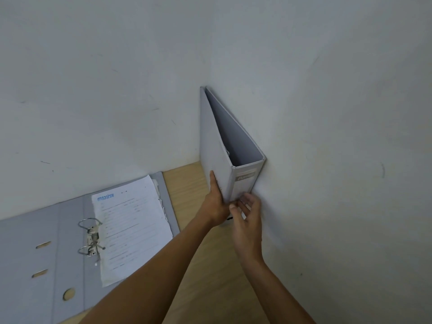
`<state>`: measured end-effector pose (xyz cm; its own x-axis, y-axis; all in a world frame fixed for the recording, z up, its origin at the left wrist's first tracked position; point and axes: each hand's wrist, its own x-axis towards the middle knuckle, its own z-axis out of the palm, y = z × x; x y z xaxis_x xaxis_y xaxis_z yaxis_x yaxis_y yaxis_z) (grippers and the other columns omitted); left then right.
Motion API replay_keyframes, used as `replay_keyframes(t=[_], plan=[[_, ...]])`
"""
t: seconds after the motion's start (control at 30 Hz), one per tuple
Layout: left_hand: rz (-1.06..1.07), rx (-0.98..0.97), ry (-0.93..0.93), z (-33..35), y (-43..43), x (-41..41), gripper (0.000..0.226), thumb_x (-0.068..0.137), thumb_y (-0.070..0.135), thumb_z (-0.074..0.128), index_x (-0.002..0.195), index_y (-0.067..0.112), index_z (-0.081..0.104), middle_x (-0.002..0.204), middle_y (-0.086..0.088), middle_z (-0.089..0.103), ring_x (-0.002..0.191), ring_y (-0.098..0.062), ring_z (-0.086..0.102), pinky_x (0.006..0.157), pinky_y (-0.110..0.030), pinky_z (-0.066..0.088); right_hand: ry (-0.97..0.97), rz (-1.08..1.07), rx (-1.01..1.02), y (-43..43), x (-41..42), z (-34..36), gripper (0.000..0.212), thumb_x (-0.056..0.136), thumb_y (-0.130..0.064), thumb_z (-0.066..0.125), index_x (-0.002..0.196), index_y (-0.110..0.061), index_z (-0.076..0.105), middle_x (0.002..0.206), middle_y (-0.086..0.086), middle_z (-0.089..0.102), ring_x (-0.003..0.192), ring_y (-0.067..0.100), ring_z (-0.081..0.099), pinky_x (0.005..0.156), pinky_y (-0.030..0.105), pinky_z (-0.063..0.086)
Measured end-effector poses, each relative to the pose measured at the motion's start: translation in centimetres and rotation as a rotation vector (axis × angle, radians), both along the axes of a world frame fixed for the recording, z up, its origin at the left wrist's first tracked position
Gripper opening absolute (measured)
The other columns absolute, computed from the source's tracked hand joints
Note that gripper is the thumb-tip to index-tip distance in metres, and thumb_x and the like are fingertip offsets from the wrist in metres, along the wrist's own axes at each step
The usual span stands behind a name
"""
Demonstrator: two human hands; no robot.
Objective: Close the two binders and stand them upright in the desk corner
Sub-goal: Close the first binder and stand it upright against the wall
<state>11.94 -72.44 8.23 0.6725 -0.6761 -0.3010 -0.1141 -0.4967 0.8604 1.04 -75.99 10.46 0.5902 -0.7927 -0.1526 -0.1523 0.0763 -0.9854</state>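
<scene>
A grey closed binder (216, 146) stands upright in the desk corner, against the right wall, its labelled spine facing me. My left hand (216, 203) lies flat on its left cover near the bottom. My right hand (249, 212) touches the lower spine with fingers curled and apart. A second grey binder (46, 232) lies open flat on the desk at the left, its metal rings (91, 237) shut over a stack of printed sheets (133, 228).
The light wooden desk (205, 272) meets white walls (117, 90) at the back and right. Bare desk shows between the open binder and the upright one.
</scene>
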Motion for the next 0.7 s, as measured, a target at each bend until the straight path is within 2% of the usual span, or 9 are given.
replay_keyframes(t=[0.17,0.33,0.37,0.43,0.47,0.53,0.57,0.63,0.7], plan=[[0.018,0.089,0.031,-0.2,-0.2,0.4,0.119,0.094,0.028,0.071,0.159,0.014,-0.027,0.155,-0.023,0.047,0.137,-0.039,0.053,0.114,-0.047,0.044,0.026,0.062,0.016,-0.6,-0.2,0.3,0.040,0.096,-0.013,0.063,0.127,-0.032,0.047,0.129,-0.010,0.056,0.118,0.007,0.058,0.072,0.006,0.051],[0.060,0.141,0.028,-0.3,0.5,0.5,0.108,0.091,0.029,0.074,0.165,0.012,-0.003,0.161,-0.019,0.041,0.141,-0.039,0.049,0.111,-0.047,0.047,0.068,0.109,0.043,-1.5,-0.7,0.4,0.044,0.096,-0.014,0.062,0.136,-0.026,0.049,0.137,-0.007,0.055,0.124,0.012,0.058,0.077,0.011,0.049],[0.074,0.137,0.026,-0.3,0.9,0.5,0.104,0.090,0.030,0.074,0.165,0.013,0.003,0.161,-0.017,0.041,0.140,-0.038,0.051,0.109,-0.048,0.050,0.074,0.118,0.040,-1.6,-0.8,0.4,0.046,0.096,-0.014,0.062,0.138,-0.025,0.049,0.138,-0.006,0.055,0.125,0.013,0.057,0.074,0.010,0.049],[0.089,0.136,0.012,-0.2,1.8,0.5,0.094,0.091,0.027,0.074,0.164,0.015,0.017,0.159,-0.013,0.046,0.131,-0.033,0.059,0.097,-0.046,0.058,0.074,0.134,0.040,-1.8,-1.0,0.5,0.046,0.096,-0.015,0.062,0.140,-0.025,0.048,0.141,-0.006,0.054,0.126,0.014,0.057,0.066,0.006,0.050],[0.086,0.138,0.000,-0.2,2.4,0.5,0.087,0.092,0.025,0.074,0.162,0.016,0.024,0.156,-0.011,0.050,0.121,-0.028,0.064,0.087,-0.039,0.061,0.073,0.140,0.047,-1.7,-1.1,0.5,0.046,0.096,-0.016,0.061,0.140,-0.026,0.049,0.141,-0.006,0.053,0.126,0.014,0.056,0.065,0.006,0.049],[0.071,0.135,-0.024,-0.1,3.8,0.5,0.069,0.094,0.020,0.071,0.155,0.018,0.039,0.148,-0.008,0.059,0.103,-0.018,0.065,0.067,-0.021,0.056,0.073,0.150,0.063,-1.5,-1.4,0.3,0.045,0.096,-0.016,0.062,0.139,-0.028,0.049,0.140,-0.007,0.054,0.125,0.014,0.057,0.068,0.008,0.046],[0.071,0.126,-0.022,0.0,4.7,0.4,0.061,0.094,0.019,0.070,0.151,0.019,0.046,0.144,-0.006,0.063,0.101,-0.015,0.065,0.064,-0.017,0.053,0.073,0.153,0.062,-1.3,-1.6,0.1,0.045,0.096,-0.017,0.062,0.138,-0.028,0.049,0.139,-0.007,0.054,0.123,0.013,0.057,0.072,0.009,0.045],[0.118,0.109,0.011,0.2,7.1,0.0,0.049,0.095,0.019,0.069,0.142,0.021,0.056,0.135,-0.002,0.069,0.100,-0.014,0.068,0.069,-0.020,0.055,0.098,0.189,0.049,-0.5,-1.7,-0.5,0.043,0.096,-0.019,0.061,0.138,-0.026,0.050,0.135,-0.008,0.056,0.117,0.009,0.058,0.078,0.012,0.044],[0.207,0.101,0.058,0.2,10.4,-0.8,0.039,0.096,0.017,0.066,0.134,0.020,0.062,0.126,0.000,0.074,0.101,-0.015,0.072,0.080,-0.030,0.060,0.136,0.252,0.053,0.9,-1.5,-1.6,0.037,0.096,-0.017,0.060,0.132,-0.025,0.053,0.131,-0.007,0.058,0.105,0.000,0.058,0.079,0.017,0.045]])
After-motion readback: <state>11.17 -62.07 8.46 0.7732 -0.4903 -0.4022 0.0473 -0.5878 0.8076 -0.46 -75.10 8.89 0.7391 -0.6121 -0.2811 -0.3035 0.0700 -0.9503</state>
